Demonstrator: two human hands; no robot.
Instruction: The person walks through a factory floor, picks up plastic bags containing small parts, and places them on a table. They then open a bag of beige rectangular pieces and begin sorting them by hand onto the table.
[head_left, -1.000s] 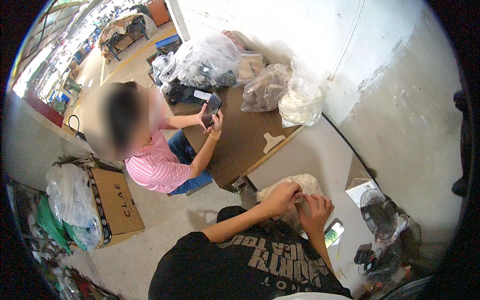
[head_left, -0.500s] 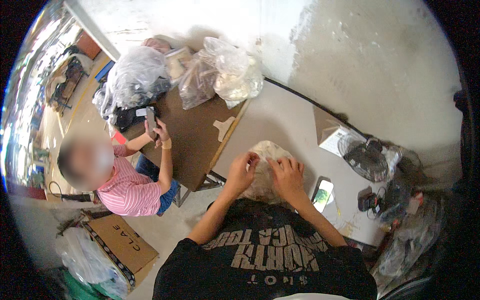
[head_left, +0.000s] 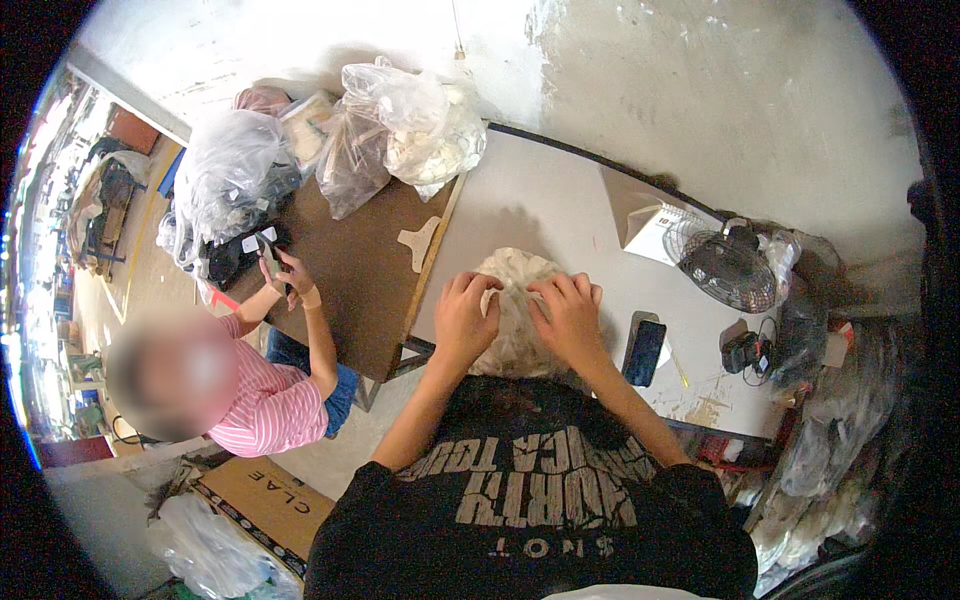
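Observation:
A clear plastic bag [head_left: 515, 335] filled with cream-white pieces rests at the near edge of the white table, right against my black shirt. My left hand [head_left: 466, 322] has its fingers curled and pinched on the bag's upper left side. On the opposite side my right hand [head_left: 568, 316] is bent the same way, thumb and fingers closed on the plastic. A small gap separates the two hands, with the gathered top of the bag between them. The fingertips partly hide what they grip.
Right of the bag are a dark-screened phone [head_left: 645, 352], a black fan [head_left: 728, 270], a desk calendar [head_left: 655, 232] and a black charger [head_left: 742, 350]. A brown table [head_left: 370, 300] adjoins on the left, bearing filled bags [head_left: 235, 160] and a white cutout [head_left: 417, 243]. A person [head_left: 270, 400] holds a phone there.
The phone's screen on the table has gone from lit to dark. The whole view has shifted slightly. My hands remain at the bag, with small finger movements.

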